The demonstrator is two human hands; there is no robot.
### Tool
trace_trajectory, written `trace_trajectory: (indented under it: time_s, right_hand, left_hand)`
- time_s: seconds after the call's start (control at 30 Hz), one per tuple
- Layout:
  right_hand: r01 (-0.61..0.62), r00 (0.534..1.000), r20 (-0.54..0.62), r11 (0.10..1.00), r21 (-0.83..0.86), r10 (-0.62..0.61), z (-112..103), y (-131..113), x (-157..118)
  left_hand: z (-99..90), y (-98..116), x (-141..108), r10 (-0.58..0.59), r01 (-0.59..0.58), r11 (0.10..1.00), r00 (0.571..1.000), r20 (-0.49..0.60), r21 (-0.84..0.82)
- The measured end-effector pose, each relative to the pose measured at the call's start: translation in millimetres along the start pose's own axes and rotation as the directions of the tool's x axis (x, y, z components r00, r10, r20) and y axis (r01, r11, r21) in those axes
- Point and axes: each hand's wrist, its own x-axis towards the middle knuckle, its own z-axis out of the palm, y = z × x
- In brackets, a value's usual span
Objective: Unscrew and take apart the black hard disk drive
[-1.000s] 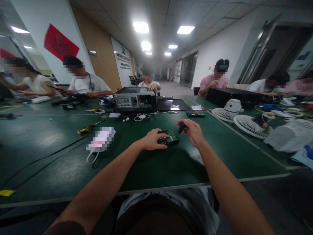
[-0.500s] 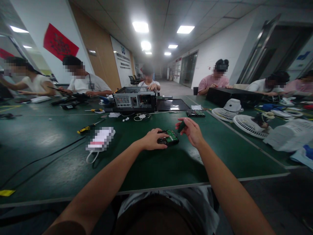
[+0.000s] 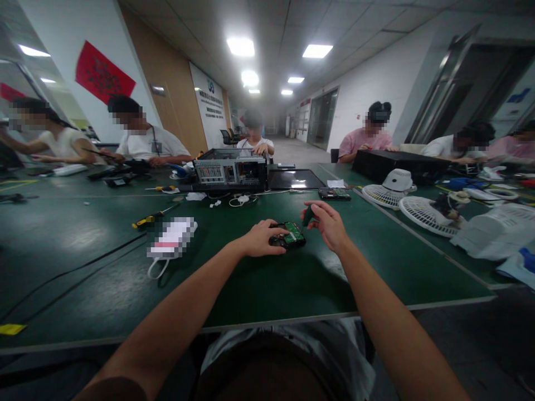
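The left hand's fingers (image 3: 276,236) are clamped on a black-edged rectangular device with a green circuit board (image 3: 295,235), resting on the green, flat tabletop (image 3: 284,295). Just right of the board, the right hand's fingers (image 3: 310,215) are closed around a dark green, slim handle (image 3: 308,216). Farther beyond both hands' fingers sits an open, grey metal computer case (image 3: 229,171).

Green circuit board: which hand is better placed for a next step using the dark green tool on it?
Probably the right hand: it holds the dark green tool just beside the green circuit board. The left hand, spread over the board's other side, suits steadying.
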Motion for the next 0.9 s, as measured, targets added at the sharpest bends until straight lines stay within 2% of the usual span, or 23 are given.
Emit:
trace_trajectory:
  time_s: [0.23,0.43,0.7,0.9]
  right_hand:
    - [0.03,0.999,-0.011,0.999,-0.027,-0.031,1.0,1.3,0.0]
    - [0.008,1.0,0.025,1.0,0.007,-0.008,0.6,1.3,0.0]
    - [0.043,0.999,-0.017,0.999,0.001,-0.043,1.3,3.1,-0.5]
    - [0.095,0.995,-0.031,0.99,-0.101,-0.099,1.8,6.2,1.1]
  left_hand:
    - [1.7,-0.2,0.8,0.006,-0.006,1.0,1.0,-0.015,0.008]
    - [2.7,-2.0,1.4,0.002,-0.002,1.0,1.0,-0.01,0.012]
    - [2.0,-1.3,1.2,0.008,-0.008,1.0,1.0,-0.012,0.007]
    - [0.5,-0.4,0.2,0.01,-0.01,1.0,1.0,-0.007,0.001]
